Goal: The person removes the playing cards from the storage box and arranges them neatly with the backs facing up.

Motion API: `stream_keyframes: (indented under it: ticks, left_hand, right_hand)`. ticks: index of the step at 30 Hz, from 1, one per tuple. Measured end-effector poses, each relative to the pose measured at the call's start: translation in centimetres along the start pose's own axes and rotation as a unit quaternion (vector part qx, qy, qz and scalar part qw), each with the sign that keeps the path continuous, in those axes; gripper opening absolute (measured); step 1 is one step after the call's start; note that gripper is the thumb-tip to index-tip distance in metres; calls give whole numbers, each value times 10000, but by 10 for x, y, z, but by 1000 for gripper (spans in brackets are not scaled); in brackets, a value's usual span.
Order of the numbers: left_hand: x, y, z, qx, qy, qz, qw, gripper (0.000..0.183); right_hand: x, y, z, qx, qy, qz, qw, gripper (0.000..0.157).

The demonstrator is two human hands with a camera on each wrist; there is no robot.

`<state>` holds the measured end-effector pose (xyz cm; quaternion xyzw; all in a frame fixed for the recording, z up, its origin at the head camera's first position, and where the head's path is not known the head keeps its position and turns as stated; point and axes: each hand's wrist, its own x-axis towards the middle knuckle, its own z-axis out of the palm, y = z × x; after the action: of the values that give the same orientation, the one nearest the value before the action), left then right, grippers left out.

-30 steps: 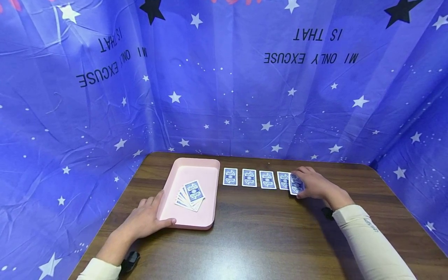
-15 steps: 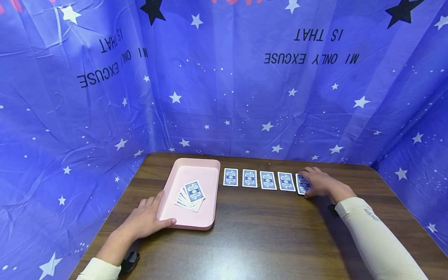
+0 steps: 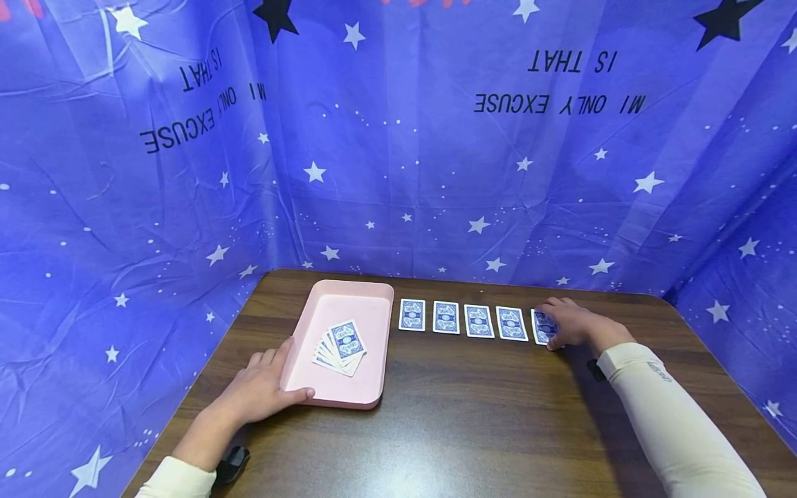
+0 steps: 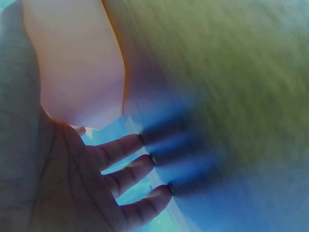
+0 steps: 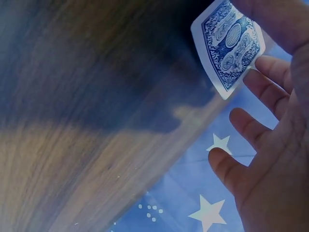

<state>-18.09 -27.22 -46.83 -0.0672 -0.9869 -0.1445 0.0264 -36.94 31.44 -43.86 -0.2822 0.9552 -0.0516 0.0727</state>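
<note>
My left hand (image 3: pixel 258 389) rests at the near left corner of a pink tray (image 3: pixel 377 366), fingers along its left side and thumb at its front rim. In the left wrist view, several fingertips (image 4: pixel 147 166) touch the table. A fanned pile of blue-backed playing cards (image 3: pixel 341 346) lies in the tray. My right hand (image 3: pixel 575 325) pinches a face-down playing card (image 3: pixel 543 326) between thumb and fingers at the right end of a row. The right wrist view shows this card (image 5: pixel 231 46) at my fingertips, partly behind the thumb; the other fingers are spread.
Several face-down cards (image 3: pixel 478 321) stand spaced in a row right of the tray, along the far part of the brown wooden table (image 3: pixel 473 415). A blue star-printed curtain (image 3: pixel 436 194) encloses the table at the back and sides.
My right hand has slid its card to the right, off the neighbouring card it overlapped, so a gap now separates them. The left hand and tray have stayed put.
</note>
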Motion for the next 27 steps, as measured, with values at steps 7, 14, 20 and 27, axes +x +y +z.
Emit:
stream_keyframes:
  ticks: [7,14,20,27]
  left_hand:
    - [0,0,-2,-7,-37,-3,10000,115]
    - [0,2,-2,-46,-77,-6,10000,115]
    - [-1,2,-1,-27,-71,-30,10000,115]
    - [1,0,0,2,28,38,10000,114]
  right_hand:
    - [1,-2,-2,112,-209,13,9997,83]
    - [1,-1,-1,-62,-148,106,9998,85]
    - [-3,-7,-4,-99,46,76,9999,83]
    - [2,-28,-6,92,513,-233,9984,79]
